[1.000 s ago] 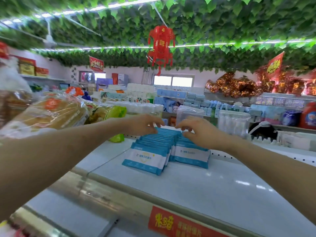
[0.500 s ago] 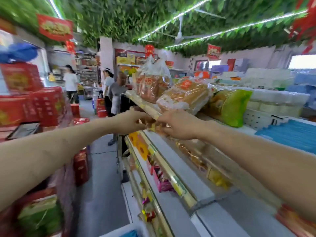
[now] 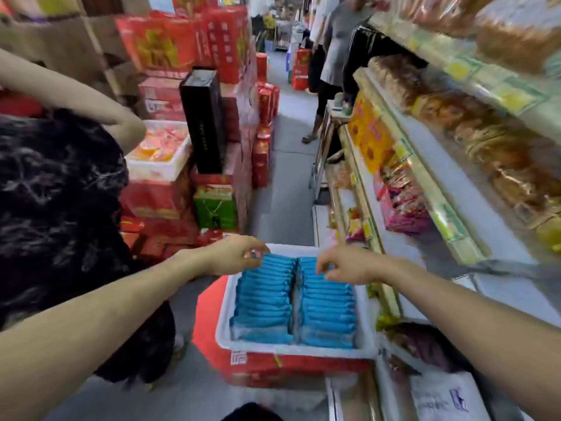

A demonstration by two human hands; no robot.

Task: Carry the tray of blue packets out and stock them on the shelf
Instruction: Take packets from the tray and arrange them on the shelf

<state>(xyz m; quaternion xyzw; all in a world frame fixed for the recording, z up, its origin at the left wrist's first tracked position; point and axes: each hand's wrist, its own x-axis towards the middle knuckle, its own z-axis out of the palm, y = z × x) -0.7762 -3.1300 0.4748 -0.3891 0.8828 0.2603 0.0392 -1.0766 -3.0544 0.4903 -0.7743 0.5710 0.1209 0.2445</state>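
A white tray (image 3: 223, 325) sits on a red box (image 3: 273, 367) in the aisle below me. It holds two rows of blue packets (image 3: 293, 302) standing on edge. My left hand (image 3: 235, 256) is at the far end of the left row, its fingers curled round the edge of a packet. At the far end of the right row, my right hand (image 3: 344, 265) has its fingers curled over the packet tops. The picture is blurred by motion.
A person in dark patterned clothes (image 3: 60, 223) stands close on my left. Stacked red boxes (image 3: 170, 53) and a black box (image 3: 206, 120) line the left side. Shelves of bread (image 3: 498, 153) and snacks run along the right. Other people (image 3: 334, 53) stand further down the aisle.
My view has swung from the top shelf with the stocked packets down to the tray in the aisle. Both hands have come down from the shelf edge onto the packets.
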